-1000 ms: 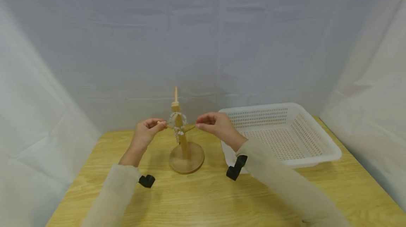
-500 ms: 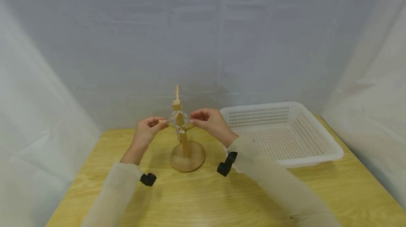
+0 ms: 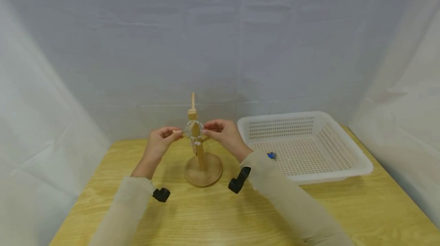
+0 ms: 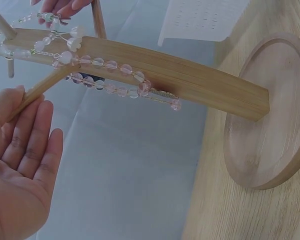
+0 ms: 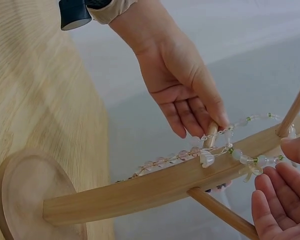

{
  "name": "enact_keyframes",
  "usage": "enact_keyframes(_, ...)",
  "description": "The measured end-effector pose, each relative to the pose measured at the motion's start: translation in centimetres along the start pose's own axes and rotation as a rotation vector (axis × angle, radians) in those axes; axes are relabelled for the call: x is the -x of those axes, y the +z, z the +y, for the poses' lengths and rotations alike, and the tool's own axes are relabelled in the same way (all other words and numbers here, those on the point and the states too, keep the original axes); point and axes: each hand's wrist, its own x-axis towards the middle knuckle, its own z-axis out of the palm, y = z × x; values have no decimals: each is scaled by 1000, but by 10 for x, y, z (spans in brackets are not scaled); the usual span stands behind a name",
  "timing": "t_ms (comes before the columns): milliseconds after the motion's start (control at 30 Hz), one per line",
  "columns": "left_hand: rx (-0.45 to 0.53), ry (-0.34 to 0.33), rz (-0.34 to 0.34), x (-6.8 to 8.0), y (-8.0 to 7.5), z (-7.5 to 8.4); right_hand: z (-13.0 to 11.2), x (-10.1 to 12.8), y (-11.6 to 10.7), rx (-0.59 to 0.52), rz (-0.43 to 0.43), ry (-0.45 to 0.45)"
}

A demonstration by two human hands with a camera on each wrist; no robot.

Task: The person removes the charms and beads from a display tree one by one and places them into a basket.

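Note:
A wooden jewelry stand (image 3: 201, 161) with side pegs rises from a round base. My left hand (image 3: 159, 144) pinches the end of a peg (image 4: 42, 90) on its left side. Around the upper post hangs a bracelet (image 5: 264, 161) of pale and green beads with white flower charms. My right hand (image 3: 223, 133) pinches this bracelet on its right side, thumb and forefinger meeting at the beads in the right wrist view. Below it a pink bead bracelet (image 4: 125, 69) dangles along the post. Dark beads (image 4: 92, 80) show partly hidden behind the post.
A white perforated plastic basket (image 3: 338, 174) stands to the right on the wooden table (image 3: 206, 215). A small blue object (image 3: 271, 155) lies inside it, beside my right sleeve. Pale cloth (image 3: 220, 47) hangs behind and at both sides.
My right hand has moved left from the right peg's end to the pale bead bracelet. The blue object in the basket has come into view. My left hand stays on its peg.

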Motion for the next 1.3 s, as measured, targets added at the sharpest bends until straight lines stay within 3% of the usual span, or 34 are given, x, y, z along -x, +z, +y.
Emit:
enact_keyframes(333, 23, 2, 4, -1, 1, -1, 3, -2, 9, 21, 36, -15)
enact_keyframes(800, -27, -30, 3, 1, 1, 4, 4, -2, 9, 59, 40, -58)
enact_keyframes(1300, -31, -18, 2, 2, 1, 4, 0, -1, 5, 28, 35, -93)
